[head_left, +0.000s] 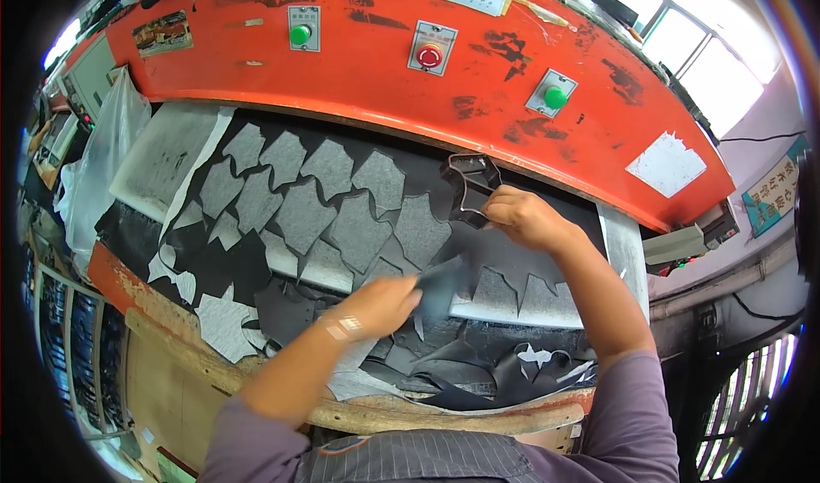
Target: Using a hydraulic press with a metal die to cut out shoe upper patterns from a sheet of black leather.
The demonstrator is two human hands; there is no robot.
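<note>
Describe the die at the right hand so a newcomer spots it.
On the orange machine front, find the red button. Below it and slightly right, the right hand holds the die. It is a dark, hollow, angular frame, unlike the flat grey shapes left of it.

From mid-view, there are two hands: the left hand (pixel 384 304) towards 7 o'clock, the right hand (pixel 523 216) at 3. One metal frame (pixel 465 184) sits at 2, one blurred dark piece (pixel 439 288) at 5. Nine full gray shapes (pixel 305 216) lie towards 10, in rows of four and five. Three buttons: one red (pixel 429 56) at 12, two green (pixel 300 35), at 11 and past 1.
</note>
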